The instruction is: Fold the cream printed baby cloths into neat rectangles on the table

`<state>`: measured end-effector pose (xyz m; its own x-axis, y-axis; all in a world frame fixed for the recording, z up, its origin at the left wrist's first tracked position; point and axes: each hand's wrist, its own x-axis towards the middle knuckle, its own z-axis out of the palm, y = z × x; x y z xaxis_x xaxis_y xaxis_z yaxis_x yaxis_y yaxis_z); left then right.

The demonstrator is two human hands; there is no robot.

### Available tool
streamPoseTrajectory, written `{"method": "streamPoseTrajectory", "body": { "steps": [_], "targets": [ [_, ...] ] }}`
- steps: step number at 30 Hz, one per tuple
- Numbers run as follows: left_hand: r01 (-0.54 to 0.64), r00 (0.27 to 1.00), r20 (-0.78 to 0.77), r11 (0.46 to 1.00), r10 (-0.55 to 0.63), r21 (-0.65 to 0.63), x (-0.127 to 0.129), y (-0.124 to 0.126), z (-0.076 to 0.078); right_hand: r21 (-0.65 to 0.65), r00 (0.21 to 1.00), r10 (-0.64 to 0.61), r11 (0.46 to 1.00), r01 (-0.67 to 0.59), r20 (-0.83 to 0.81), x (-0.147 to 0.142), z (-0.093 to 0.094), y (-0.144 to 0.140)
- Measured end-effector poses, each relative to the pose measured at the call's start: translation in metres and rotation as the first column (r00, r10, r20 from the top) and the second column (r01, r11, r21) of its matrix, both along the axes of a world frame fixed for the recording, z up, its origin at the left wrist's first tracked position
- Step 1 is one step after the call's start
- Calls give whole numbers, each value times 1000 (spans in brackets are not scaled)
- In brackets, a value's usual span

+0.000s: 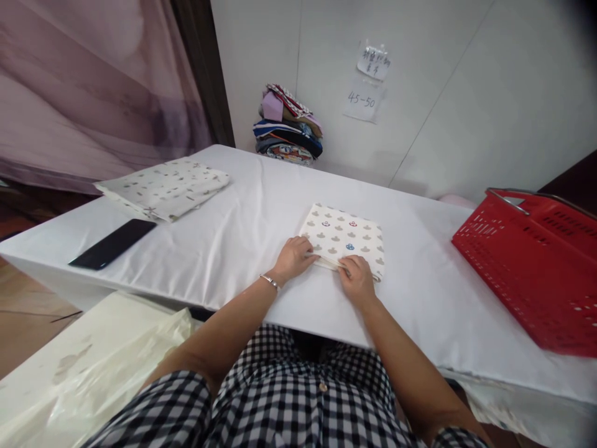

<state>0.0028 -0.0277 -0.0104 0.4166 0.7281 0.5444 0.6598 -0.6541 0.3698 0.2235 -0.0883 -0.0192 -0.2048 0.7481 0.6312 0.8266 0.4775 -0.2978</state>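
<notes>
A folded white cloth (342, 233) with grey, red and blue printed figures lies flat on the white-covered table (261, 211) in front of me. My left hand (295, 256) pinches its near left edge, fingers closed on the fabric. At the near edge, a little to the right, my right hand (357, 278) also grips the cloth between thumb and fingers. The folded layers show along the edge between both hands. A bracelet (270, 282) circles my left wrist.
Another folded patterned cloth (168, 186) and a black phone-like slab (114, 243) lie on the left. A red basket (536, 267) stands on the right. Stacked fabrics (288, 127) sit beyond the far edge, near paper signs (364, 101) on the wall.
</notes>
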Motion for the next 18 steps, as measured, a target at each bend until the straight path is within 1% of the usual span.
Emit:
{"method": "streamPoseTrajectory", "body": {
  "steps": [5, 13, 18],
  "targets": [
    [4, 999, 32, 1000, -5, 24, 0, 0, -1, -11, 1000, 0, 1000, 0, -15, 0, 1, 1],
    [5, 1000, -1, 1000, -5, 3, 1, 1, 0, -18, 1000, -8, 1000, 7, -24, -1, 4, 0],
    [-1, 999, 32, 1000, 1, 20, 0, 0, 2, -3, 999, -7, 1000, 6, -43, -2, 4, -2]
  ]
}}
